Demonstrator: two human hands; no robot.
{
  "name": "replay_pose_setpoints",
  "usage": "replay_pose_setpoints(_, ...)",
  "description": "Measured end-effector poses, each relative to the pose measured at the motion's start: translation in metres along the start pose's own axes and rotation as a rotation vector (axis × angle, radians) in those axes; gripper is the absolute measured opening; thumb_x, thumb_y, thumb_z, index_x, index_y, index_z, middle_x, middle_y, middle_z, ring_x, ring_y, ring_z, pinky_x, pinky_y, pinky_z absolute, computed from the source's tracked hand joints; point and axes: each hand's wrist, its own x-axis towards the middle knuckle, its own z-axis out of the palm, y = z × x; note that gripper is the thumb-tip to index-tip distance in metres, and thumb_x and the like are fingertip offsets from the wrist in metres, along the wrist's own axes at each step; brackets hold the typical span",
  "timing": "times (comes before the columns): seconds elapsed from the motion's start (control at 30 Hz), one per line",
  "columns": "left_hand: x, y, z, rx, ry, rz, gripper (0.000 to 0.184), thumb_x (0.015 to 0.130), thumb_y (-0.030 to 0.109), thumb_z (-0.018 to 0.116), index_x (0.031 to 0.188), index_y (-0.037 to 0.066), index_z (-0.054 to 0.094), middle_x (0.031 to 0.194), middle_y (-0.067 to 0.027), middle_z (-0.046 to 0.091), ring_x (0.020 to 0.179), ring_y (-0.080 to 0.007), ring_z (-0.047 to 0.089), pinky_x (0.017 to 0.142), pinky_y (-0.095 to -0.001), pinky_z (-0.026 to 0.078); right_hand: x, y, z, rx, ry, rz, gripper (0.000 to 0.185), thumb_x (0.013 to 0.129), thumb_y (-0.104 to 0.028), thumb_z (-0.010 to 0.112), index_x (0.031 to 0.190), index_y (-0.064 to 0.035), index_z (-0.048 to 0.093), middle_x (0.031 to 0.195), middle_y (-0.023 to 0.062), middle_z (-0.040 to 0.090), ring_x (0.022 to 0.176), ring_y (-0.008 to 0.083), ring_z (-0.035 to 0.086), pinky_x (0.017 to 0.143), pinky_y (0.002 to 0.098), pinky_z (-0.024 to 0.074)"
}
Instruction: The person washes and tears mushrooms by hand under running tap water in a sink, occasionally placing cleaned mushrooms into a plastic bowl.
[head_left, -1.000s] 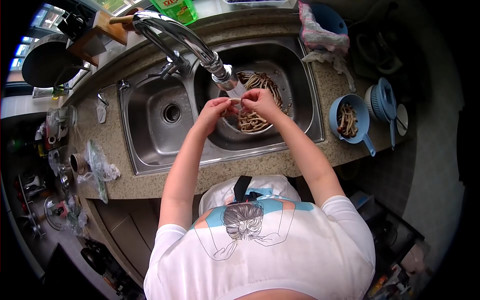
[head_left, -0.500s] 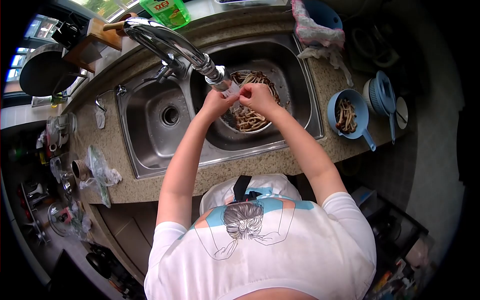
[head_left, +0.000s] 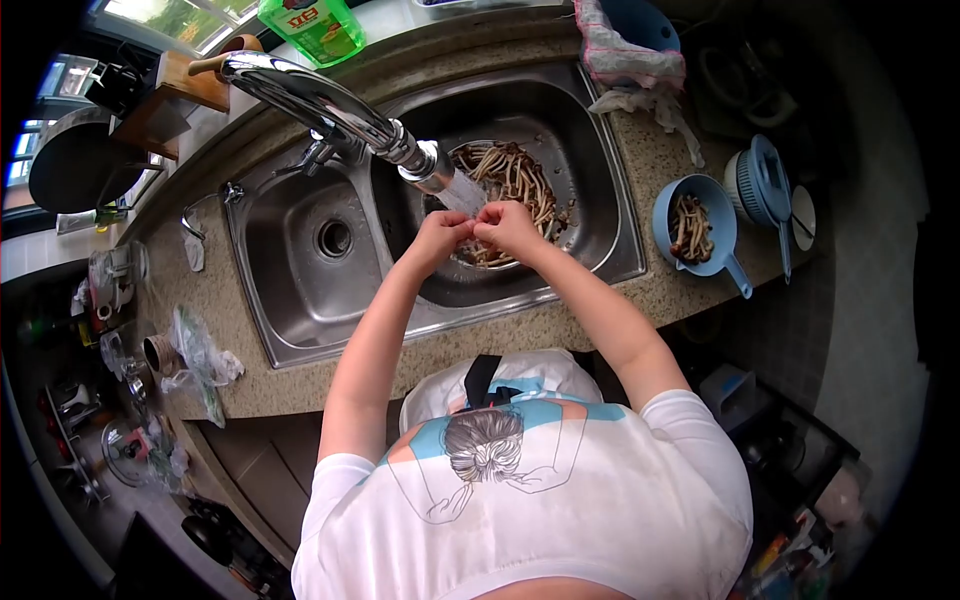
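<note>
My left hand (head_left: 438, 240) and my right hand (head_left: 508, 230) meet fingertip to fingertip just below the running water (head_left: 462, 194). Both are closed in a pinch; whatever lies between the fingers is too small and hidden to make out. Behind and beneath them, a round bowl full of long-stemmed brown mushrooms (head_left: 518, 178) sits in the larger sink basin (head_left: 592, 215). The chrome faucet (head_left: 425, 166) arches over the bowl from the left, its spout close above my fingers.
A blue handled colander (head_left: 722, 255) with some mushrooms (head_left: 692, 228) stands on the counter at right, beside stacked blue and white containers (head_left: 765, 190). The smaller basin (head_left: 300, 285) lies left. A green detergent bottle (head_left: 315, 30) stands behind; plastic bags (head_left: 200, 350) lie at left.
Both hands have come down toward the near side of the bowl, still pinched together. More of the water stream and the mushrooms now shows. The camera view has shifted slightly.
</note>
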Motion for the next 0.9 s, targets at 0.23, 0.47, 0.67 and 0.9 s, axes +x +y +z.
replay_pose_setpoints(0.23,0.016,-0.034,0.005,-0.234,-0.001,-0.066,0.021,0.089,0.020,0.050,0.072,0.009,0.056,0.060,0.0024,0.050,0.047,-0.0072,0.042,0.041,-0.0216,0.029,-0.018,0.020,-0.012,0.281,0.072,0.226,0.017,0.081,-0.017,0.053,0.068,-0.0065,0.055,0.055,0.0000,0.053,0.048,0.0075,0.052,0.041,0.0202,0.0417)
replay_pose_setpoints(0.47,0.032,0.002,0.016,-0.226,0.178,-0.011,0.011,0.087,0.023,0.050,0.083,0.012,0.052,0.060,0.0035,0.044,0.048,-0.0065,0.039,0.040,-0.0217,0.026,-0.041,0.039,-0.087,-1.173,0.204,0.254,0.026,0.075,-0.030,0.062,0.072,-0.0050,0.063,0.075,0.0121,0.063,0.071,0.0290,0.061,0.065,0.0376,0.0483)
replay_pose_setpoints(0.67,0.064,-0.007,0.013,-0.429,0.233,-0.005,0.012,0.087,0.024,0.051,0.079,0.015,0.049,0.061,0.0038,0.044,0.047,-0.0065,0.037,0.040,-0.0212,0.025,0.001,0.025,-0.083,-1.079,0.440,-0.026,0.014,0.077,-0.020,0.058,0.085,-0.0091,0.063,0.084,0.0130,0.061,0.081,0.0319,0.060,0.072,0.0431,0.0476)
replay_pose_setpoints(0.9,0.071,-0.037,-0.011,-0.445,0.120,-0.043,0.019,0.090,0.029,0.048,0.079,0.014,0.050,0.063,0.0031,0.047,0.047,-0.0072,0.040,0.040,-0.0222,0.029,0.095,0.005,-0.050,-1.062,0.528,-0.410,0.017,0.077,-0.012,0.054,0.091,-0.0129,0.064,0.103,0.0136,0.051,0.104,0.0313,0.047,0.082,0.0397,0.0443)
